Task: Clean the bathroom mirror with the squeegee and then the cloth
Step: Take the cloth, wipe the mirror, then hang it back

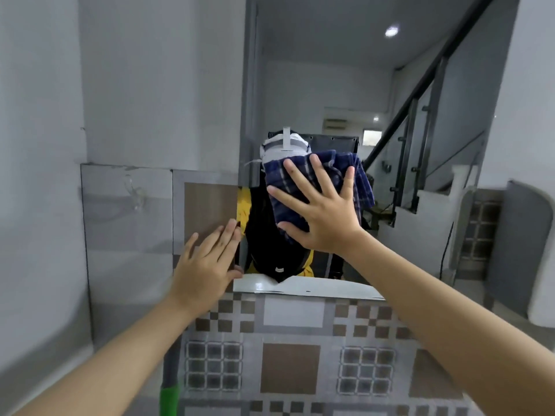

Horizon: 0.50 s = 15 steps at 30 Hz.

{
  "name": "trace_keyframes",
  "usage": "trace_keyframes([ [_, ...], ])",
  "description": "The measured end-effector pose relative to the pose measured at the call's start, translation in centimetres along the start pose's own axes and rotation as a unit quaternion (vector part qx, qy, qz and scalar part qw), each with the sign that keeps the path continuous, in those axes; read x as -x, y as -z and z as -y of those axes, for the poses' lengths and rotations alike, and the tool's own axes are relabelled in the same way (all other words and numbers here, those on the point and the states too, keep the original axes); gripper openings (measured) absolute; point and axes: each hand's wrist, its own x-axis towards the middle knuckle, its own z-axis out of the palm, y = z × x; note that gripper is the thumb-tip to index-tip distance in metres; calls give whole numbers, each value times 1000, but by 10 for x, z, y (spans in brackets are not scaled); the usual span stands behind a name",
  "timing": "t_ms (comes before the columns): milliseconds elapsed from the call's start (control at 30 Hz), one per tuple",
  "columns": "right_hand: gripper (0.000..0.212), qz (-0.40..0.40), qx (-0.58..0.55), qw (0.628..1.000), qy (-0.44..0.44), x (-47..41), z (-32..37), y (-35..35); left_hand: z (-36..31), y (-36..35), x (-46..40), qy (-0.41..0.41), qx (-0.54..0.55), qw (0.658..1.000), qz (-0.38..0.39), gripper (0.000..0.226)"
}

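Observation:
The bathroom mirror (pixel 345 85) is a tall frameless pane on the wall ahead, reflecting a stairway and my own body. My right hand (pixel 324 211) lies flat with fingers spread, pressing a blue plaid cloth (pixel 359 175) against the glass near the mirror's lower middle. My left hand (pixel 207 265) rests flat on the tiled wall at the mirror's lower left corner and holds nothing. A grey and green handle (pixel 170 388), possibly the squeegee's, stands at the bottom left; its head is not visible.
Patterned brown and grey tiles (pixel 291 355) cover the wall below the mirror. A plain brown tile (pixel 210 205) sits left of the mirror. A clear hook (pixel 136 193) hangs on the grey wall panel at left.

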Motion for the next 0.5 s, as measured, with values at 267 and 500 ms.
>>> trace_keyframes([
  [267, 66, 7, 38, 989, -144, 94, -85, -5, 3, -3, -1, -8, 18, 1000, -1, 66],
  [500, 64, 9, -54, 930, -363, 118, -65, -8, 4, -3, -2, -10, 20, 1000, -8, 73],
])
